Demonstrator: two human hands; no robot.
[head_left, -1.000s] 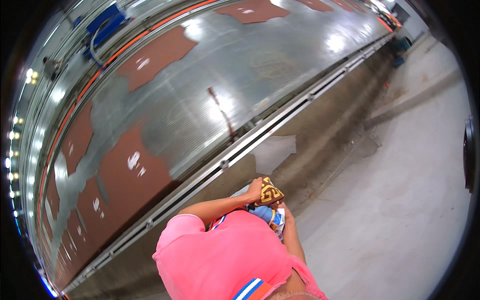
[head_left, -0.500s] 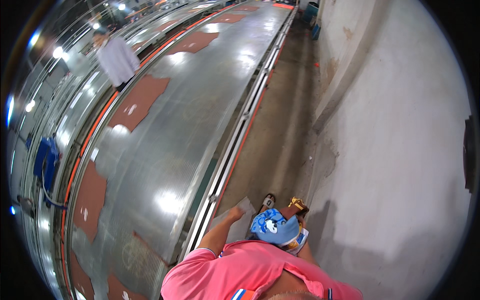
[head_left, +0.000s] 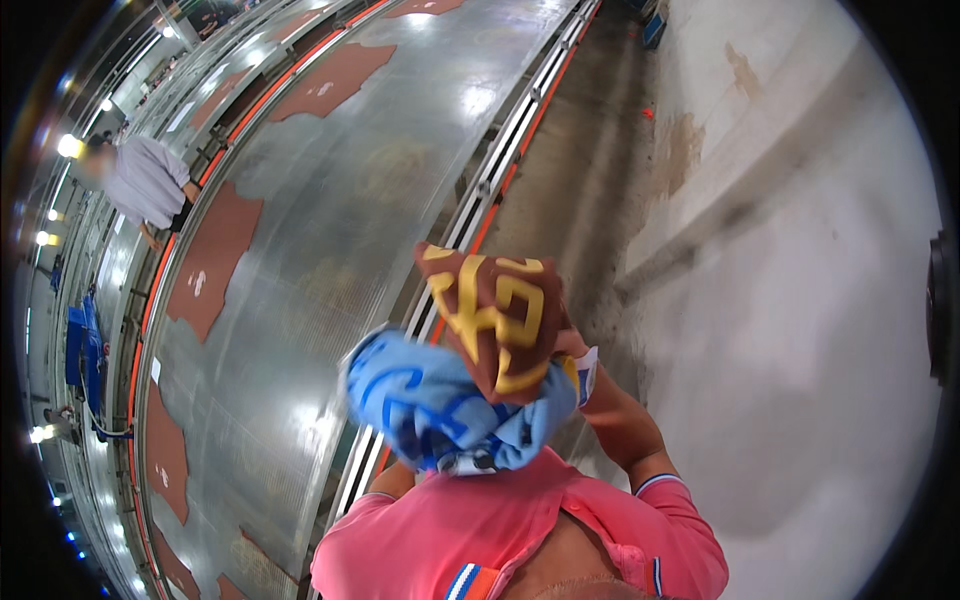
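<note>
My right hand (head_left: 570,345) is closed on a bundle of cloth pieces, raised in front of my chest. On top is a brown cloth (head_left: 510,310) with large yellow lettering. Below it bulges a crumpled light blue cloth (head_left: 400,395) with darker blue print. A small white piece with a coloured edge (head_left: 588,375) sticks out by my right wrist. My left upper arm shows beside the blue cloth, which hides my left hand; whether those fingers hold anything cannot be seen.
On my left runs a long metal table (head_left: 330,240) with flat brown cut pieces (head_left: 215,260) along its far side. A metal rail (head_left: 480,190) edges it. A person in a light shirt (head_left: 150,180) stands beyond. A pale wall (head_left: 760,380) borders the narrow aisle (head_left: 580,170) on my right.
The cloth bundle has come up and left, toward my head, in my right hand. My left hand, earlier at a flat greyish sheet by the rail, has gone behind the bundle. The view has shifted forward.
</note>
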